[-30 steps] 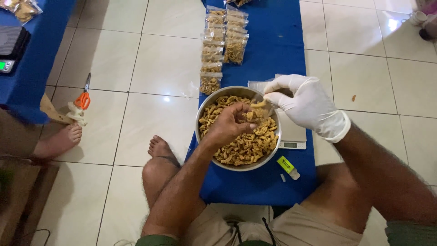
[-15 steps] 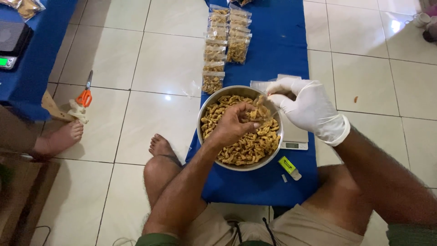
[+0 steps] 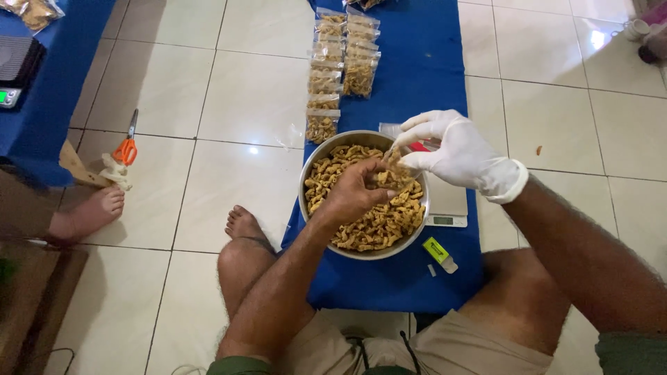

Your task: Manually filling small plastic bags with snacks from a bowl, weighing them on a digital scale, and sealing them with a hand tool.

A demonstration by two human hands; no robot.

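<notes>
A metal bowl (image 3: 310,215) full of golden fried snack pieces (image 3: 375,226) sits on a blue cloth (image 3: 417,76) in front of me. My left hand (image 3: 354,191), bare, hovers over the bowl with a pinch of snack pieces in its fingers. My right hand (image 3: 455,153), in a white glove, holds a small clear plastic bag (image 3: 397,154) open at the bowl's far right rim, right beside the left fingertips. Under the right hand lies a small digital scale (image 3: 446,205).
Several filled snack bags (image 3: 344,59) lie in rows on the cloth beyond the bowl. A green lighter (image 3: 439,253) lies near the scale. Orange-handled scissors (image 3: 127,142) rest on the tile floor at left, near another person's foot (image 3: 87,215). A second scale (image 3: 17,69) sits on another blue cloth.
My left hand has lifted a pinch of snack pieces toward the bag held by the gloved right hand; the bowl has stayed in place.
</notes>
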